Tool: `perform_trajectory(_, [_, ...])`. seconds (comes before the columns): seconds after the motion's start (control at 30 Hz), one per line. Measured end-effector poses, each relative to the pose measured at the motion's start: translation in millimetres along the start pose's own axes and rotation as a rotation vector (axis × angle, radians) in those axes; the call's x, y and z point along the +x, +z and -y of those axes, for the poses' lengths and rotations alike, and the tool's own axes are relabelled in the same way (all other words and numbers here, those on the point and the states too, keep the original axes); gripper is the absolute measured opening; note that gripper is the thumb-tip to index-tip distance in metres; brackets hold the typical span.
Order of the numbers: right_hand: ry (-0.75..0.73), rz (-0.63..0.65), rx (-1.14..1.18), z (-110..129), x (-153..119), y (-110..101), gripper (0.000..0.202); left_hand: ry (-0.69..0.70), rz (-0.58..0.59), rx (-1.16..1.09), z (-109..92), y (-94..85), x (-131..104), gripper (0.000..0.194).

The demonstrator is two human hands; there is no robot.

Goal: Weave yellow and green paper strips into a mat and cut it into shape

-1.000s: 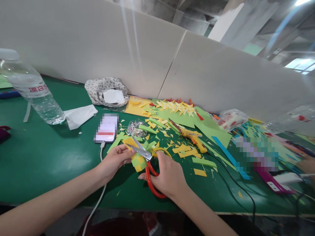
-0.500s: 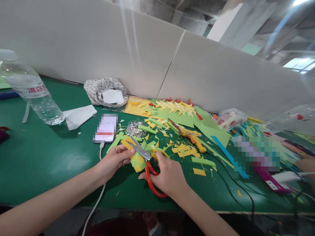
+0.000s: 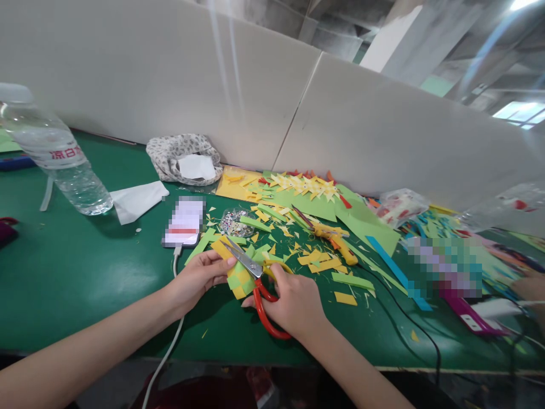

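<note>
Near the front middle of the green table, my left hand (image 3: pixel 200 278) is closed on a woven yellow-and-green paper piece (image 3: pixel 240 279), pinching it by a yellow strip at its upper left. My right hand (image 3: pixel 293 301) is wrapped round the scissors (image 3: pixel 258 270), which have one red and one yellow handle. The blades point up and left, slightly parted, and lie over the yellow strip close to my left fingertips. Paper scraps (image 3: pixel 319 260) lie just behind and to the right of my hands.
Behind my left hand are a phone (image 3: pixel 185 221) with a white cable and a dish of small beads (image 3: pixel 237 222). A water bottle (image 3: pixel 63 153) stands left. A yellow glue gun (image 3: pixel 336 241) trails a black cord right. Part of another person's hand (image 3: pixel 530 287) shows far right.
The scissors and both hands hold nearly the same pose. The whole view has shifted very slightly.
</note>
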State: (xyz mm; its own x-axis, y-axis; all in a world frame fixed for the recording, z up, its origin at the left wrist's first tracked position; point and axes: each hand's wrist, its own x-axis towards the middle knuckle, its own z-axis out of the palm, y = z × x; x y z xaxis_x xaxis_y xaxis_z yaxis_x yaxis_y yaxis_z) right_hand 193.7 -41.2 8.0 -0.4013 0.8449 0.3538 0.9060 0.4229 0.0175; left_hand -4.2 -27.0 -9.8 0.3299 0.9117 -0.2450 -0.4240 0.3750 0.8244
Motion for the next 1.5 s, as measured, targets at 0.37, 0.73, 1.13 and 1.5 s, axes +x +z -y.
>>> perform_trajectory(0.37, [0.008,0.016,-0.001,3.1,0.5,-2.4,0.053,0.019,-0.012,0.036,-2.8,4.9,-2.0,0.023])
perform_trajectory(0.73, [0.121,0.208,0.189,10.6,4.0,-12.3,0.057,0.001,-0.063,0.106,-2.3,7.8,-3.8,0.022])
perform_trajectory(1.13, [0.098,0.142,0.280,10.0,2.4,-2.5,0.057,-0.001,-0.087,0.091,-1.2,8.6,-3.9,0.016])
perform_trajectory(1.5, [0.094,0.131,0.286,6.7,-1.0,2.2,0.052,0.006,-0.068,0.162,-2.1,8.0,-3.0,0.025])
